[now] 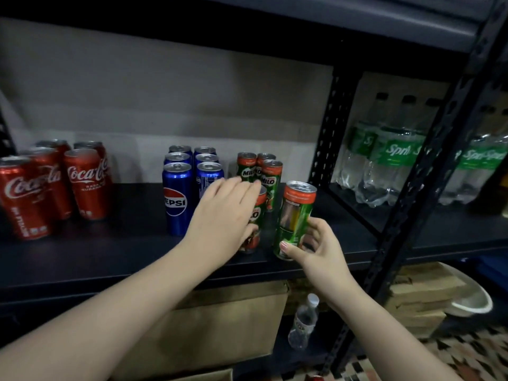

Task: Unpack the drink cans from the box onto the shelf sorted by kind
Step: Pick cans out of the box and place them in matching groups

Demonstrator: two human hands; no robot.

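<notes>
On the dark shelf (pixel 115 251) stand three groups of cans: red Coca-Cola cans (pixel 82 182) at the left, blue Pepsi cans (pixel 177 196) in the middle, green Milo cans (pixel 270 177) to their right. My left hand (pixel 225 213) wraps around a Milo can (pixel 257 215) standing at the front of the Milo group. My right hand (pixel 316 248) holds another Milo can (pixel 295 218) upright by its lower part, just right of that one, near the shelf's front edge.
A black perforated upright (pixel 332 127) divides this bay from the right bay, where wrapped Sprite bottles (pixel 395 163) stand. Below the shelf sit a brown cardboard box (pixel 225 323), a small water bottle (pixel 303 320), stacked cardboard (pixel 423 295) and a white bowl (pixel 472 301).
</notes>
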